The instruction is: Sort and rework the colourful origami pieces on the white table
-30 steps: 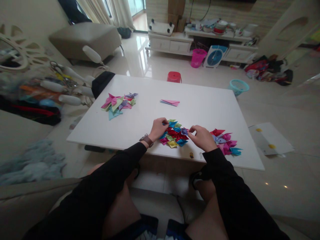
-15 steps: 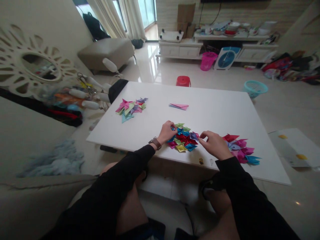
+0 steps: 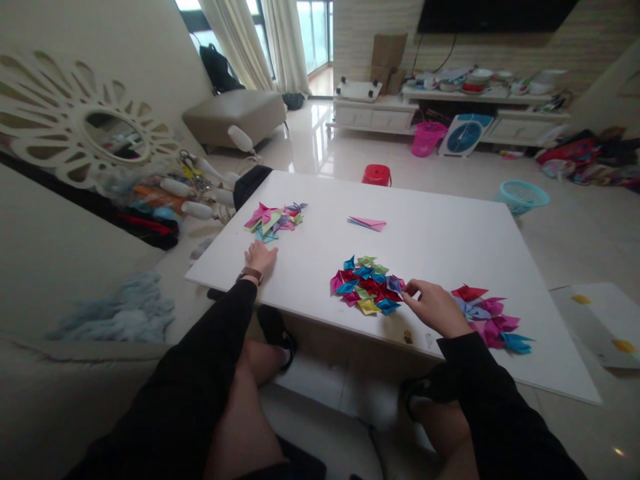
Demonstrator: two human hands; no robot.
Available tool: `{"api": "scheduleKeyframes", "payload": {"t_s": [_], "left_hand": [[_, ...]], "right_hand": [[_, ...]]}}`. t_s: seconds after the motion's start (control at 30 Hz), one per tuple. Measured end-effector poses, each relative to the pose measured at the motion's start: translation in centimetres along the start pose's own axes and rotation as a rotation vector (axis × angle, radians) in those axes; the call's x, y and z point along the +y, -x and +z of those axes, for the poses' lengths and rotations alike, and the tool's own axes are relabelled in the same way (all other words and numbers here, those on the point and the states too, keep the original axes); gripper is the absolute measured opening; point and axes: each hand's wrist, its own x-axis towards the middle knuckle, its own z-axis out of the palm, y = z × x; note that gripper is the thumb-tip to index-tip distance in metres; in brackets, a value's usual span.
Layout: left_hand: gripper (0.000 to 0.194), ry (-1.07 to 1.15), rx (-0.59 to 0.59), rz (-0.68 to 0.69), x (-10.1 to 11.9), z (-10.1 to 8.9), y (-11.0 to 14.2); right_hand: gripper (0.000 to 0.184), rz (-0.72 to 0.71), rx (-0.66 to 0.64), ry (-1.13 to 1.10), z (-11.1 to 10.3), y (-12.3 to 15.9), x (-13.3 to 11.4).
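Near the left part of the white table, my left hand (image 3: 261, 259) is palm down with its fingers apart. Its fingertips are close to the lower edge of a heap of folded paper pieces (image 3: 273, 220) in pink, green, teal and purple. At the middle front lies a tight cluster of shiny folded paper shapes (image 3: 367, 287) in blue, red, yellow and green. My right hand (image 3: 434, 308) pinches the right tip of a purple and pink folded paper piece (image 3: 395, 284) at the cluster's edge. Beyond that hand is another group of folded paper shapes (image 3: 493, 317), mostly pink.
Flat folded paper strips (image 3: 367, 223) lie on the white table (image 3: 440, 233) behind the cluster. On the floor beyond stand a red stool (image 3: 377, 175), a teal basket (image 3: 523, 197) and a pink bin (image 3: 428, 139). A white board (image 3: 600, 320) is at the right.
My left hand has left the cluster and moved left to the heap of folded paper. My right hand stays at the cluster's right edge. The view has tilted up slightly.
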Motion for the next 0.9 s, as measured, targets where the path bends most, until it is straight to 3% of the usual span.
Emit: {"api": "scheduleKeyframes", "payload": {"t_s": [0.07, 0.17, 0.3, 0.47, 0.6, 0.8, 0.9], "left_hand": [[0.061, -0.009, -0.029, -0.011, -1.3, 0.1, 0.0], [0.062, -0.037, -0.079, 0.022, -1.3, 0.4, 0.1], [0.061, -0.107, -0.155, 0.113, 1.2, 0.4, 1.2], [0.056, -0.148, -0.247, 0.265, 5.0, 0.7, 4.8], [0.050, -0.120, -0.298, 0.378, 6.5, 0.8, 6.5], [0.039, -0.101, -0.187, 0.389, 4.8, -0.7, 3.8], [0.029, -0.112, -0.240, 0.410, 3.4, -1.2, 2.4]], "right_hand": [[0.018, -0.008, -0.003, 0.001, 0.2, -0.1, 0.2], [0.019, -0.007, 0.006, -0.002, 0.3, -0.1, 0.5], [0.021, -0.008, -0.007, 0.000, 0.3, -0.2, 0.2], [0.020, -0.026, -0.019, 0.024, 0.4, -0.4, -0.2], [0.019, -0.030, -0.027, 0.023, 0.7, -0.6, -0.3], [0.019, -0.015, -0.042, 0.033, 0.9, -0.6, -0.8], [0.022, -0.013, -0.058, 0.031, 0.9, -0.6, -0.8]]}}
